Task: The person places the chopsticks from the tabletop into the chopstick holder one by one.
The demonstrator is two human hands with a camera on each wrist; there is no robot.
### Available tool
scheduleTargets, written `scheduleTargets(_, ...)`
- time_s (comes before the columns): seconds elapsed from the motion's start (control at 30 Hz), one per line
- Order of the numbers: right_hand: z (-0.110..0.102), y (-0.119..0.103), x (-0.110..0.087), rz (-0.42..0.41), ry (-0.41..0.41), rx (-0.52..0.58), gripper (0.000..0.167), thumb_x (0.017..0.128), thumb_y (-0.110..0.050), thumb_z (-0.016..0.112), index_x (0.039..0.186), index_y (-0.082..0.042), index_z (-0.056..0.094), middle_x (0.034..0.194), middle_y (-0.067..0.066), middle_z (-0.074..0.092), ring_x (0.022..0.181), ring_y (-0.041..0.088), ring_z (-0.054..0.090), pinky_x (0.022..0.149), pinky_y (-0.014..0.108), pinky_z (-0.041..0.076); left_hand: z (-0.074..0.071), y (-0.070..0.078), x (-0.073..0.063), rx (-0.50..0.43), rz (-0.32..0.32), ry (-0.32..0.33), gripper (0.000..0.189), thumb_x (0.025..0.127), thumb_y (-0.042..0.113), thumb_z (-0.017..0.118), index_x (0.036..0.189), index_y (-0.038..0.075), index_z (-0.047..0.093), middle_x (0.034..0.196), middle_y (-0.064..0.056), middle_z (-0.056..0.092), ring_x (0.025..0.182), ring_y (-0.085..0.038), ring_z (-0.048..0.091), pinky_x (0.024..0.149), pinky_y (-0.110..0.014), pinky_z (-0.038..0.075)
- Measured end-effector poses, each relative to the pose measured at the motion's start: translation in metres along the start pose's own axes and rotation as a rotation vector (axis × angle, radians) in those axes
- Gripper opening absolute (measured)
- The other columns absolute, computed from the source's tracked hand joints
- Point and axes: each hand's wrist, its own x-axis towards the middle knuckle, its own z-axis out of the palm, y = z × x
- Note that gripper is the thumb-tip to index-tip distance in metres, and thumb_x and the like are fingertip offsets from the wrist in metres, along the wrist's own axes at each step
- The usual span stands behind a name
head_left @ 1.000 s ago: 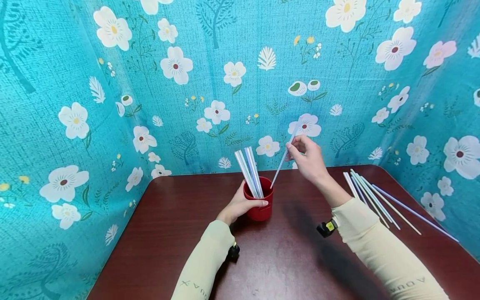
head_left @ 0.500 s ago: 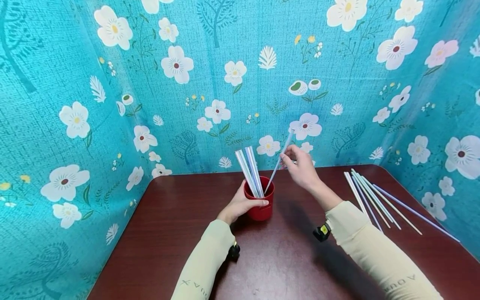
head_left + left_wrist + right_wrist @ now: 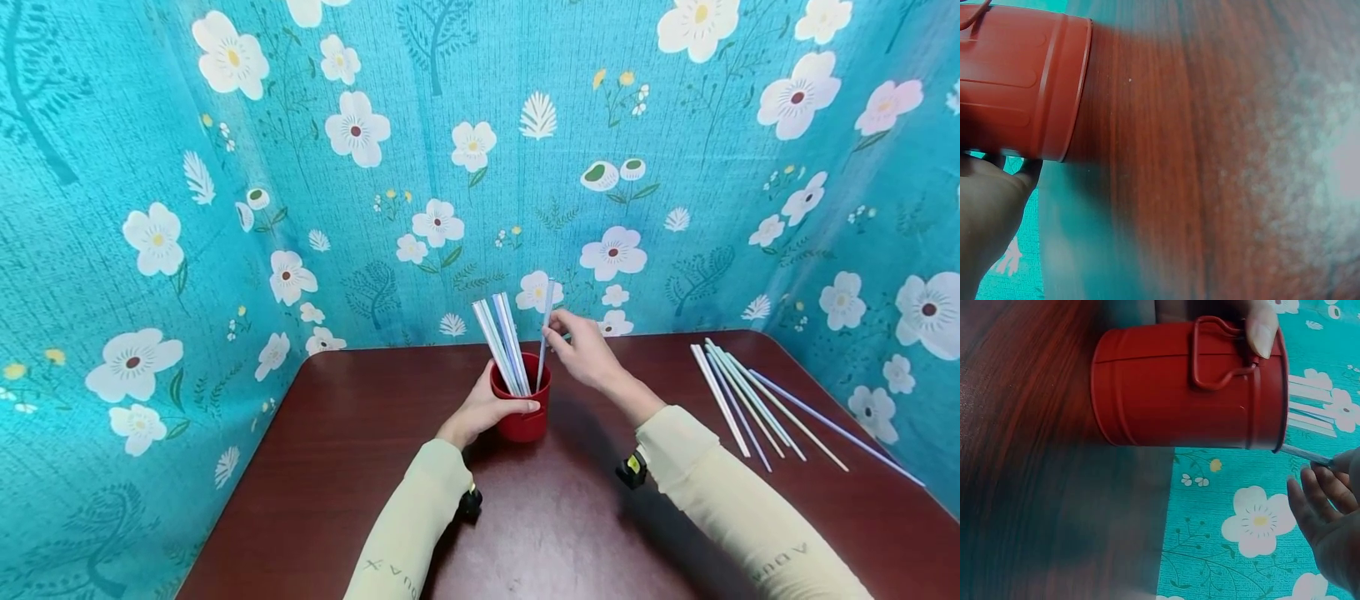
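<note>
My left hand [image 3: 477,410] grips a small red metal bucket [image 3: 521,427] standing on the table, its thumb across the front near the rim. Several pastel straws [image 3: 501,343] lean leftward inside the bucket. At the bucket's right side, my right hand [image 3: 587,350] pinches a pale blue straw [image 3: 548,302], nearly upright, its lower end inside the rim. In the right wrist view, the left thumb [image 3: 1262,337] presses beside the wire handle [image 3: 1196,356], and the held straw [image 3: 1307,454] runs from the rim to the fingers. The left wrist view shows the bucket's wall [image 3: 1004,69] and part of the left hand [image 3: 988,206].
Several loose straws [image 3: 750,400] lie fanned out on the right side of the dark red-brown table [image 3: 540,533]. A blue flowered cloth [image 3: 420,175] hangs behind the table and along both sides.
My right hand has moved left and down with the straw, which has tilted more upright, its lower end now deeper inside the bucket. The left hand keeps hold of the bucket in place.
</note>
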Motion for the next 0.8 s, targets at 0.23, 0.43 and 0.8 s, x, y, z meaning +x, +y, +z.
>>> scheduleTargets(0.23, 0.010, 0.003, 0.003, 0.016, -0.059, -0.074, 0.010, 0.103, -0.011, 0.059, 0.102, -0.004, 0.066, 0.083, 0.005, 0.066, 0.071, 0.019, 0.055, 0.067, 0.036, 0.047, 0.000, 0.000, 0.001, -0.027, 0.011, -0.005, 0.088, 0.076, 0.032, 0.090, 0.147, 0.033, 0.038, 0.141, 0.005, 0.054, 0.130, -0.021, 0.048, 0.100, -0.045, 0.053)
scheduleTargets(0.43, 0.017, 0.001, 0.005, 0.072, -0.102, -0.067, 0.015, 0.102, -0.012, 0.061, 0.111, -0.002, 0.067, 0.092, 0.008, 0.071, 0.081, 0.021, 0.062, 0.075, 0.039, 0.052, 0.000, 0.000, 0.000, -0.031, 0.007, -0.007, 0.089, 0.076, 0.033, 0.091, 0.148, 0.034, 0.037, 0.141, 0.004, 0.053, 0.131, -0.021, 0.048, 0.100, -0.045, 0.053)
scheduleTargets(0.8, 0.025, 0.001, 0.007, 0.104, -0.217, -0.019, 0.022, 0.101, -0.012, 0.062, 0.120, 0.000, 0.066, 0.112, 0.015, 0.072, 0.102, 0.029, 0.068, 0.093, 0.048, 0.055, -0.001, -0.001, 0.001, -0.022, 0.020, -0.004, 0.091, 0.078, 0.032, 0.089, 0.150, 0.034, 0.035, 0.143, 0.005, 0.051, 0.131, -0.021, 0.048, 0.101, -0.045, 0.051)
